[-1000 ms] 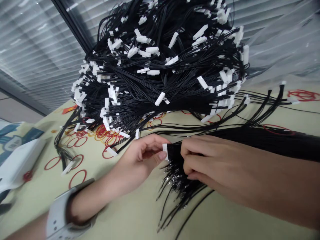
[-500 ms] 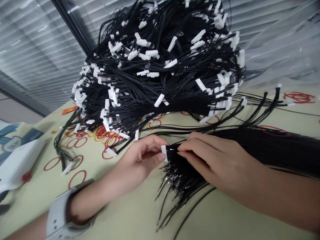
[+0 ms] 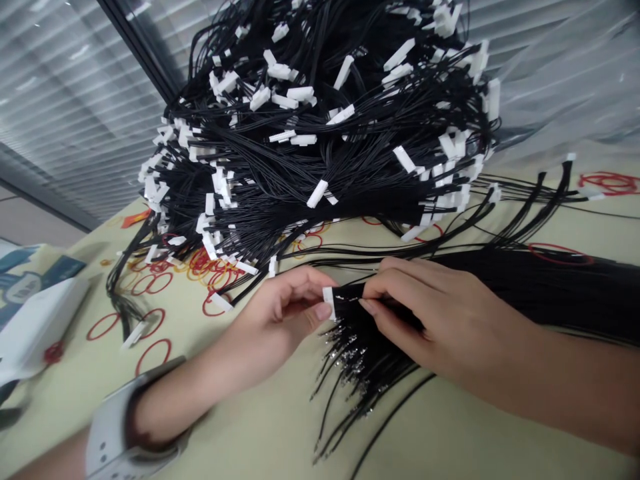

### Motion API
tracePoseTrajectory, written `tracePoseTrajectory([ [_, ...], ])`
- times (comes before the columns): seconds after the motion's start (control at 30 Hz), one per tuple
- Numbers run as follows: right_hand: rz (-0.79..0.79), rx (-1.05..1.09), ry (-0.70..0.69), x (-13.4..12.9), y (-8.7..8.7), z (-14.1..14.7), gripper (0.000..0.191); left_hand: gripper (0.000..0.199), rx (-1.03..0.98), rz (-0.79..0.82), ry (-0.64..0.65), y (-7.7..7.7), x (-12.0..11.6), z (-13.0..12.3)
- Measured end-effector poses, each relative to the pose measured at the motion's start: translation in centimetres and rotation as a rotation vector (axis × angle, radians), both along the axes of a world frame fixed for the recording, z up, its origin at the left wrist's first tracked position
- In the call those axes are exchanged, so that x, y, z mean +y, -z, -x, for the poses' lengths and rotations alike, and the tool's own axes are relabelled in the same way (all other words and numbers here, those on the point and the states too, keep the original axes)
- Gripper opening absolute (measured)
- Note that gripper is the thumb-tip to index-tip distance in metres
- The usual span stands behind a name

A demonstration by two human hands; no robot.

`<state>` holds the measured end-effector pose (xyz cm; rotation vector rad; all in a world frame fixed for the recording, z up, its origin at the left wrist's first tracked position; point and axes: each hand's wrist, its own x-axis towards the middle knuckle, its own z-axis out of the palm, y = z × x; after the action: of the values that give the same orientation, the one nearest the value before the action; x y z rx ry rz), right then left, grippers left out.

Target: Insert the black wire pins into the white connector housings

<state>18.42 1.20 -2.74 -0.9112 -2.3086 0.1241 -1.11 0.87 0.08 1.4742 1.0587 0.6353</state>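
Note:
My left hand [image 3: 285, 320] pinches a small white connector housing [image 3: 329, 303] between thumb and fingers. Just right of it, my right hand [image 3: 440, 320] is closed, thumb against forefinger, on a thin black wire [image 3: 354, 299] with a metal terminal at its end. That terminal points at the housing; a gap shows between them. Below both hands fans a bundle of loose black wires [image 3: 370, 363], their bare ends tipped with shiny crimped terminals. The bundle runs right, beneath my right hand and forearm. The far side of the housing is hidden by my left fingers.
A tall heap of black wire harnesses [image 3: 280, 173] with white connectors stands behind my hands. Red and yellow rubber bands [image 3: 200, 267] lie scattered at left, near a white box [image 3: 45, 327]. More harnesses [image 3: 540, 213] lie back right, beside red bands [image 3: 607, 183].
My right hand has shifted slightly right, away from the housing, with a wire in its fingertips. My left hand still holds the housing in nearly the same place. The view has shifted a little.

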Motion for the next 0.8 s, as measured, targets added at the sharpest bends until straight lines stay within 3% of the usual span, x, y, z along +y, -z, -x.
tracePoseTrajectory([
  [0.6, 0.044, 0.004, -0.071, -0.03, -0.03, -0.09, 0.012, 0.007, 0.054, -0.019, 0.001, -0.19, 0.05, -0.11],
  [0.8, -0.006, -0.001, -0.054, -0.29, -0.02, -0.02, 0.016, 0.011, 0.085, -0.049, -0.018, -0.05, -0.44, -0.21],
])
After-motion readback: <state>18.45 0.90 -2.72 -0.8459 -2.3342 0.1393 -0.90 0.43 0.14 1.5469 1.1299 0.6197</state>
